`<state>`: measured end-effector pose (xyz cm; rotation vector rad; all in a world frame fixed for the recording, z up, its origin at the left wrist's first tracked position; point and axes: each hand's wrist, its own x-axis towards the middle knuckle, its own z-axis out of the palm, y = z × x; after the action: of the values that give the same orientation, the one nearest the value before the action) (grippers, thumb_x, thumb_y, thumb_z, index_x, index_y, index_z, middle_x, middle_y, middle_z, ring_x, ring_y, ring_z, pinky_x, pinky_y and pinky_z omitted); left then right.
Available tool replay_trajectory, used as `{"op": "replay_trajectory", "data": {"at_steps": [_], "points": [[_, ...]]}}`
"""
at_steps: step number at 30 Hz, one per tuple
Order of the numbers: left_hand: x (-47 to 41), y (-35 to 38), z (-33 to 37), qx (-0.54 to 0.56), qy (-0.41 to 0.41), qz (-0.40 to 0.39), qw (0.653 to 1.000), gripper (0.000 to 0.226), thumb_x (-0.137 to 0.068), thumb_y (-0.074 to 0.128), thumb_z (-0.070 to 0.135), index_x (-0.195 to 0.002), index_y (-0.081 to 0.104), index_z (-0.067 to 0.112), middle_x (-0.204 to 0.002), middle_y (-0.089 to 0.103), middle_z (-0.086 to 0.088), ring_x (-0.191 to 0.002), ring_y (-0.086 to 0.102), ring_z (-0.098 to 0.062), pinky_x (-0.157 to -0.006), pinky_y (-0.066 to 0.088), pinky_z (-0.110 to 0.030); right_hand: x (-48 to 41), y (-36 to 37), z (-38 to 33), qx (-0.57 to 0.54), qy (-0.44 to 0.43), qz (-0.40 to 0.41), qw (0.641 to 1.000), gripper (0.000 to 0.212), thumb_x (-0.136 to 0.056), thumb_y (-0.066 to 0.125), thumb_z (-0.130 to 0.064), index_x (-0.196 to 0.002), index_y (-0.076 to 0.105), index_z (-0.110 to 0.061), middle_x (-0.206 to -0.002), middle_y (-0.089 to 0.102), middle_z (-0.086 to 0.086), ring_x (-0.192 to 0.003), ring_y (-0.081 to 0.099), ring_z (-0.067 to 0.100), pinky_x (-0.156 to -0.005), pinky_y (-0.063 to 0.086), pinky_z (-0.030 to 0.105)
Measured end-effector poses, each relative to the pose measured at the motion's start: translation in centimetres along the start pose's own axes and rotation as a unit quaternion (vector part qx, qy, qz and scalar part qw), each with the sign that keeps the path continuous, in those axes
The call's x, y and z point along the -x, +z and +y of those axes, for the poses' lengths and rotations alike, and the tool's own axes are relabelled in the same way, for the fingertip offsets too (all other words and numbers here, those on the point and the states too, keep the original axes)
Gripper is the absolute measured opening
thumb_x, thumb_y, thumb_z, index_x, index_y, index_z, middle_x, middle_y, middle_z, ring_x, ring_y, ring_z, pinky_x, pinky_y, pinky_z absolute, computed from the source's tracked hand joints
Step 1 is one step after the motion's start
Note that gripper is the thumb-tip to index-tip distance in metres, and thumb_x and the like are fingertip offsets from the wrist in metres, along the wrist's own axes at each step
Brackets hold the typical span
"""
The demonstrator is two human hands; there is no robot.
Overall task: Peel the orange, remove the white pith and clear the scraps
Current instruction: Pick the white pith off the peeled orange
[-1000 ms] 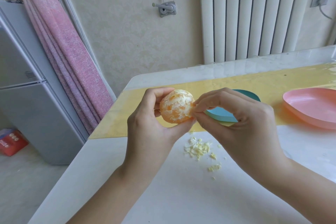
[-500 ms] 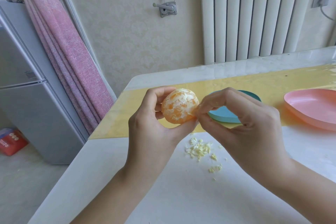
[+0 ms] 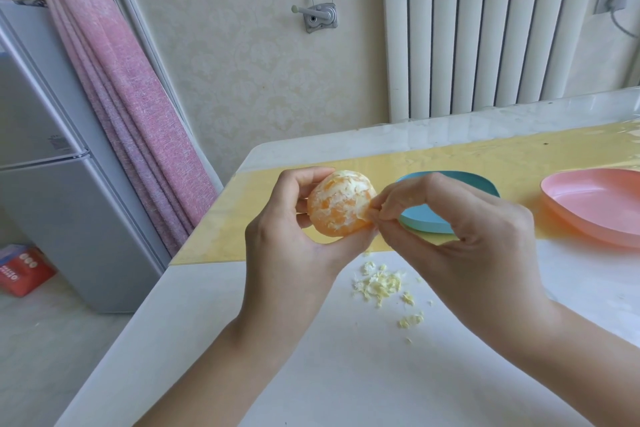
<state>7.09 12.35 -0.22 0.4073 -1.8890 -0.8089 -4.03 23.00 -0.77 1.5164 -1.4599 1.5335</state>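
Head view: left hand (image 3: 287, 239) is gripping the peeled orange (image 3: 341, 206) while right hand (image 3: 460, 236) is pinching its white pith (image 3: 367, 215).

At centre the peeled orange (image 3: 341, 206) shows moist, faintly shiny flesh patched with matt, fibrous white pith (image 3: 327, 194), and the pith scraps (image 3: 379, 282) below lie as dry, crumbly shreds on the smooth, matt white table (image 3: 277, 374). The yellow table cover (image 3: 450, 156) is glossy and reflective, while the blue dish (image 3: 427, 218) and pink dish (image 3: 595, 208) at right look like smooth satin plastic. At left a pink curtain (image 3: 138, 114) of coarse woven cloth hangs beside a smooth grey fridge (image 3: 69, 218).
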Motion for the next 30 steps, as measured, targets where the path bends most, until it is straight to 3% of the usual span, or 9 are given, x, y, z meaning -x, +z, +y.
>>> {"op": "replay_trajectory", "data": {"at_steps": [7, 10, 17, 22, 30], "points": [[0.14, 0.09, 0.05, -0.016, 0.007, -0.010, 1.000, 0.053, -0.059, 0.085, 0.033, -0.106, 0.061, 0.029, -0.096, 0.067, 0.020, -0.088, 0.065, -0.007, -0.074, 0.052, -0.016, -0.08, -0.01, 0.27, -0.001, -0.013, -0.033, 0.999, 0.012, -0.074, 0.069, 0.002, -0.072, 0.061, -0.006, -0.075, 0.062, -0.001, -0.072, 0.061, 0.015, -0.063, 0.048, 0.024], [0.18, 0.09, 0.05, -0.007, 0.001, -0.031, 1.000, 0.058, -0.061, 0.083, 0.039, -0.113, 0.060, 0.032, -0.100, 0.067, 0.019, -0.094, 0.065, -0.007, -0.077, 0.052, -0.016, -0.06, 0.03, 0.30, 0.001, -0.011, -0.035, 0.999, 0.012, -0.075, 0.069, 0.004, -0.074, 0.060, -0.004, -0.077, 0.061, 0.000, -0.074, 0.059, 0.014, -0.066, 0.046, 0.020], [-0.30, -0.38, -0.17, 0.054, -0.038, -0.114, 0.991, 0.068, -0.068, 0.083, 0.026, -0.131, 0.057, 0.028, -0.111, 0.067, 0.014, -0.106, 0.063, -0.007, -0.088, 0.050, -0.016, -0.49, -0.43, 0.62, -0.015, 0.021, -0.025, 0.999, 0.012, -0.077, 0.069, 0.002, -0.080, 0.061, -0.006, -0.096, 0.069, -0.003, -0.091, 0.065, 0.007, -0.077, 0.049, 0.018], [-0.14, -0.35, -0.24, 0.052, -0.031, -0.094, 0.994, 0.062, -0.071, 0.084, 0.014, -0.127, 0.060, 0.025, -0.109, 0.068, 0.013, -0.103, 0.063, -0.002, -0.085, 0.049, -0.011, -0.59, -0.38, 0.81, -0.005, 0.010, -0.032, 0.999, 0.016, -0.073, 0.069, 0.008, -0.075, 0.058, -0.004, -0.090, 0.068, -0.002, -0.085, 0.063, 0.005, -0.072, 0.048, 0.016], [0.07, -0.26, 0.06, 0.001, 0.003, -0.064, 0.998, 0.064, -0.069, 0.086, 0.017, -0.127, 0.060, 0.029, -0.110, 0.068, 0.012, -0.100, 0.065, -0.001, -0.082, 0.047, -0.008, -0.84, -0.51, 0.96, 0.043, -0.011, -0.063, 0.997, 0.017, -0.069, 0.065, 0.008, -0.070, 0.057, -0.006, -0.081, 0.064, -0.001, -0.076, 0.057, 0.011, -0.066, 0.035, 0.005]]}}
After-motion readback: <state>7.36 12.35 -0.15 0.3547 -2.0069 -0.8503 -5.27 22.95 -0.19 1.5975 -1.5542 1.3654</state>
